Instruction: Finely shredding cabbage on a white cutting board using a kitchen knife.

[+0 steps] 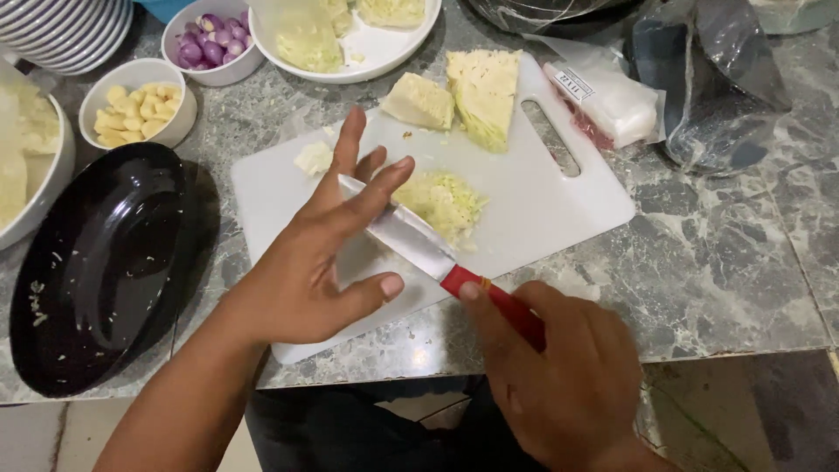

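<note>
My right hand grips the red handle of a knife whose steel blade lies flat across a white cutting board. My left hand hovers over the blade with fingers spread, its fingertips resting on the flat of the blade. A small heap of shredded cabbage lies beside the blade tip. Two cabbage wedges sit at the board's far edge, and a small pale piece lies to the left.
A black oval dish sits at left on the marble counter. Bowls of garlic cloves and shallots, a plate of cabbage, stacked plates, plastic bags and a wrapped packet line the back.
</note>
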